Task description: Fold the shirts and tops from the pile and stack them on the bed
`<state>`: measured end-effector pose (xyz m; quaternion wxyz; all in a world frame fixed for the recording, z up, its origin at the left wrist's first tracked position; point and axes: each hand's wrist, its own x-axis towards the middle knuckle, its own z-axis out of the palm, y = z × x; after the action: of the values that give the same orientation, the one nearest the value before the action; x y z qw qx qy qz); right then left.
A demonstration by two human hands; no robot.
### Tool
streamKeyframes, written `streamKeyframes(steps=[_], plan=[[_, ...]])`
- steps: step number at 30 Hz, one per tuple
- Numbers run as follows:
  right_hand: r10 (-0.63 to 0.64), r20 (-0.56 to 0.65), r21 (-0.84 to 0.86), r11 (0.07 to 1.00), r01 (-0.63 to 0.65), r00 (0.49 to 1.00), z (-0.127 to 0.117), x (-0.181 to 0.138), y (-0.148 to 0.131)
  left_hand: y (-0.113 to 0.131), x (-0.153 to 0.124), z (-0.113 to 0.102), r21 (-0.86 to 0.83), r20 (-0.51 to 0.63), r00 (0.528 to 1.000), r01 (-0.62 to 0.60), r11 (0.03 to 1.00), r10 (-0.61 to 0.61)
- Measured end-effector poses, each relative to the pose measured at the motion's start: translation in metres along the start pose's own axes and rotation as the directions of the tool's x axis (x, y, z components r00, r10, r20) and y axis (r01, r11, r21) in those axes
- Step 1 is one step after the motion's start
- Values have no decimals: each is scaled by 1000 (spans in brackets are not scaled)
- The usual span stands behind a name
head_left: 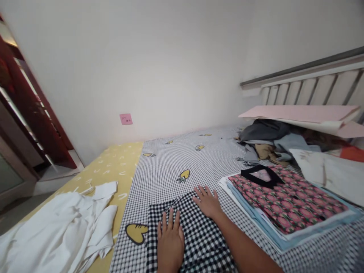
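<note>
One black-and-white checked cloth (pixel 201 242), laid flat, slightly wrinkled, left of one folded clothes stack (pixel 292 199). On it, left hand (pixel 170 242) and right hand (pixel 209 204), palms down, fingers spread. One white fabric heap (pixel 57 227), farther left of stack.

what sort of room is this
Likely a bedroom, judging by the patterned sheet spread out wide, what looks like a slatted headboard at the right, and the folded clothes stacked on the sheet.
</note>
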<state>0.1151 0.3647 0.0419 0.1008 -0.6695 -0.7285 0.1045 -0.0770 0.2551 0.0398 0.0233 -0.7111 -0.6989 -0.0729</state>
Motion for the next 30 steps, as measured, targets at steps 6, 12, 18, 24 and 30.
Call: streamKeyframes(steps=[6, 12, 18, 24, 30], plan=[[-62, -4, -16, 998, 62, 998, -5, -70, 31, 2, -1, -9, 41, 15, 1000, -8, 999, 8], [-135, -186, -89, 989, 120, 973, 22, -163, 80, 1, 3, -9, -42, 62, 998, 1, 999, 2], [-139, -237, -136, 985, 109, 961, 46, -174, 101, -6, -10, -18, -118, 89, 995, 46, 992, -36], [-135, -227, -171, 981, 97, 964, 46, -165, 107, -32, -52, -20, -147, 60, 992, 120, 982, -112], [-61, -192, -96, 994, 43, 980, 16, -157, 100, -67, -77, -3, -211, -63, 969, 220, 952, -238]])
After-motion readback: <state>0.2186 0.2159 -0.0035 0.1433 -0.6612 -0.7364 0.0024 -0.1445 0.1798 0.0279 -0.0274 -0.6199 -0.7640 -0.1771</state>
